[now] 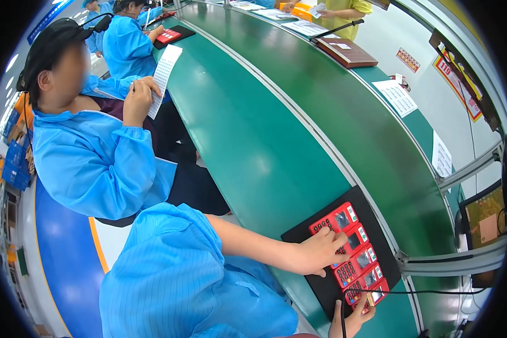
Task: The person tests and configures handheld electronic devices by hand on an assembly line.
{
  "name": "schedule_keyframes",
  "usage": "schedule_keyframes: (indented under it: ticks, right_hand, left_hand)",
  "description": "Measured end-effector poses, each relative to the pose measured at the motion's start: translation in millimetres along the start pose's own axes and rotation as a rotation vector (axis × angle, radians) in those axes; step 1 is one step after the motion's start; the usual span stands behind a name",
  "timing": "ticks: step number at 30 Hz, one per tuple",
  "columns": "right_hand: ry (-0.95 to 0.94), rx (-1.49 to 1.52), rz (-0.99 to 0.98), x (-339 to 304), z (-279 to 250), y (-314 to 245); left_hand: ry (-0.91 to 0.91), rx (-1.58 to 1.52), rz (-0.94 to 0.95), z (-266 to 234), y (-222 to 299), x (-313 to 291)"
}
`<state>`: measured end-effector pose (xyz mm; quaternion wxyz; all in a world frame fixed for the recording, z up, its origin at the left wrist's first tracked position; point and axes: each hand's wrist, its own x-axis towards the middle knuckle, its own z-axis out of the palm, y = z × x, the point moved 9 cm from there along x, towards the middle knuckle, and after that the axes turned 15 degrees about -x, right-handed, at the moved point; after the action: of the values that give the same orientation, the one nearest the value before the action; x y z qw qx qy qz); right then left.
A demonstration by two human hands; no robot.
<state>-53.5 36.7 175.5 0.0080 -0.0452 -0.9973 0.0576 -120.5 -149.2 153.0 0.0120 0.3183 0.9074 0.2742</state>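
Several red handheld card payment terminals (347,274) lie side by side in a row on a black mat (307,236), screens and keypads up. My left hand (320,250) reaches over the row from the left. Its bent fingers rest on the second terminal (355,239) from the far end, covering most of that keypad; the thumb points away from them. At the near end of the row, my right hand (352,322) has thumb and fingers around the lower part of the nearest terminal (377,290). A small tan piece shows by its fingertips; I cannot make out what it is.
A black cable (422,292) crosses over the near terminals. The mat lies on a green workbench (253,152) beside a metal rail (315,141). At my left sits a co-worker in blue holding a printed sheet (165,76). A metal frame arm (456,258) stands at right.
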Motion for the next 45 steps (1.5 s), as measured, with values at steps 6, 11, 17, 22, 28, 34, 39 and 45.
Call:
schedule_keyframes:
  ticks: [6, 11, 17, 22, 28, 34, 39, 45]
  right_hand:
    - [0.047, -0.096, 0.036, -1, 7, 9]
    - [0.059, -0.115, 0.009, 0, 4, 7]
    - [0.155, 0.011, 0.006, -10, 18, 31]
    - [0.141, 0.064, -0.002, -1, -3, 1]
    - [0.087, -0.011, 0.109, 3, 9, 14]
    - [0.055, 0.019, 0.149, -1, 17, 18]
    - [0.072, 0.033, 0.141, -2, 13, 19]
    - [0.134, 0.028, 0.122, -5, 13, 17]
  left_hand:
    - [-0.009, -0.058, 0.003, 3, 1, 1]
    - [-0.009, -0.069, -0.024, 6, 1, 1]
    - [-0.046, -0.097, -0.027, -1, 10, -2]
    - [-0.045, -0.116, -0.056, -16, 4, -6]
    - [-0.054, -0.010, -0.048, -24, 4, 6]
    - [-0.083, -0.032, -0.053, -20, 8, 9]
    - [-0.079, 0.029, -0.011, -15, 7, 8]
    - [-0.092, 0.040, -0.029, -13, 4, 7]
